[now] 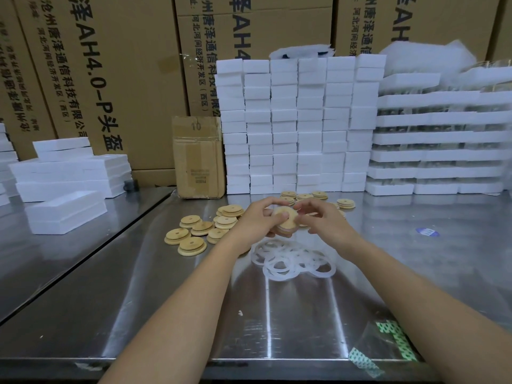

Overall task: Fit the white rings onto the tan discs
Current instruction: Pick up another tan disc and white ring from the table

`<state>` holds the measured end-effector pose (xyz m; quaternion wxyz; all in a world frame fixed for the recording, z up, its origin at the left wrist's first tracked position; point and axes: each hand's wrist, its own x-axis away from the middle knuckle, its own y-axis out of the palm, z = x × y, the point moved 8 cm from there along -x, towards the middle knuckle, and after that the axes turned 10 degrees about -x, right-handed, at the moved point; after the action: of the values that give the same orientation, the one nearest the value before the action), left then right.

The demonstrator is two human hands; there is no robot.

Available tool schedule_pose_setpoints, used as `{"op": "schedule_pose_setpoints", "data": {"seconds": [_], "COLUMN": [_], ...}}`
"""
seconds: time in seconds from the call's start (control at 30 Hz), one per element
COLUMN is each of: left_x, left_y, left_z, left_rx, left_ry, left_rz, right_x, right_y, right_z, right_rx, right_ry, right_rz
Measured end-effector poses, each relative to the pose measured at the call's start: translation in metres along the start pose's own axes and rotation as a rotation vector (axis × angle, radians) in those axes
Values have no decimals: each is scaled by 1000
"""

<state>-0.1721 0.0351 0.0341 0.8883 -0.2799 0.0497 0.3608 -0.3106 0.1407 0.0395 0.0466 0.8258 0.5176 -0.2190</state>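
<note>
My left hand [256, 217] grips a tan disc [286, 221] above the steel table, thumb pressed on its face. My right hand [322, 217] meets it from the right, its fingertips pinching at the disc's upper right edge; a white ring there is too blurred to make out. Below the hands lies a loose pile of white rings [291, 259]. Several tan discs [199, 231] with centre holes lie scattered to the left, and more tan discs [318, 196] lie behind the hands.
Stacks of white foam boxes [299, 126] form a wall at the back, with more foam boxes [66, 184] at the left. A small cardboard box [198, 159] stands beside them. Green-patterned tape [388, 345] sticks near the table's front edge.
</note>
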Motion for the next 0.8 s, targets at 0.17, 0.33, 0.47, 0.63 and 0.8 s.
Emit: {"op": "schedule_pose_setpoints", "data": {"seconds": [0.17, 0.33, 0.47, 0.63, 0.8], "left_x": [-1, -4, -2, -4, -5], "left_y": [-1, -1, 2, -13, -17], "left_z": [-2, -8, -8, -9, -16], "left_rx": [77, 66, 60, 57, 36], "left_ry": [-32, -63, -90, -132, -161], "left_rz": [7, 17, 22, 165, 211], "right_x": [5, 3, -4, -10, 2], "right_y": [17, 15, 3, -58, -107], "right_z": [-3, 1, 14, 44, 70], "right_rx": [39, 78, 118, 434, 810], "right_ry": [-49, -44, 8, 174, 450], "right_rz": [-144, -118, -70, 188, 260]}}
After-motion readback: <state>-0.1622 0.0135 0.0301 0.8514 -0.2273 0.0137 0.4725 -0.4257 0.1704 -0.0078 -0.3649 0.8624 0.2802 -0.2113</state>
